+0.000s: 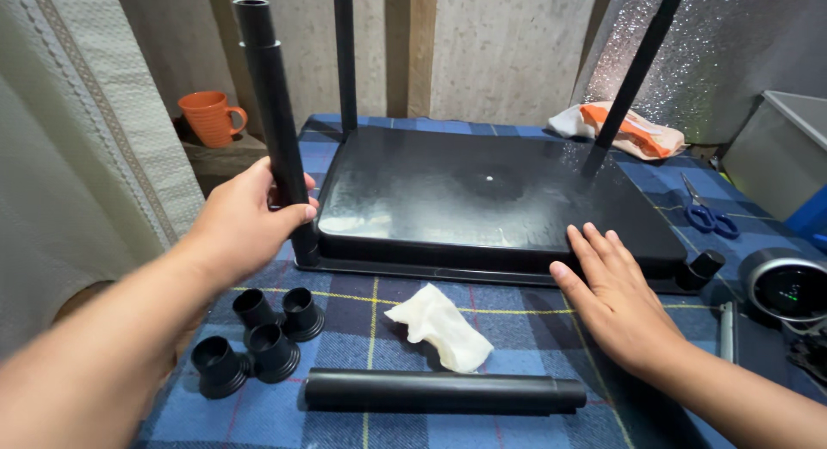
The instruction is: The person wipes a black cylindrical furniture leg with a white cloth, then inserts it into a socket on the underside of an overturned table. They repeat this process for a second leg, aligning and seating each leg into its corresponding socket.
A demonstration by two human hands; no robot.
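Observation:
A black plastic tabletop [482, 195] lies upside down on a blue plaid cloth. Three black tube legs stand up from its corners. My left hand [250, 212] is wrapped around the near-left leg [269, 87], low on the tube. My right hand [616, 298] rests flat, fingers together, on the tabletop's near-right edge. The near-right corner socket [706, 264] holds no leg. A loose black leg tube [444, 390] lies across the cloth in front of me.
Several black foot caps [254, 337] cluster at the near left, with a crumpled white tissue [439, 324] beside them. Blue scissors [706, 212], a round black device [788, 285], an orange mug [209, 117] and an orange-white cloth [624, 126] surround the tabletop.

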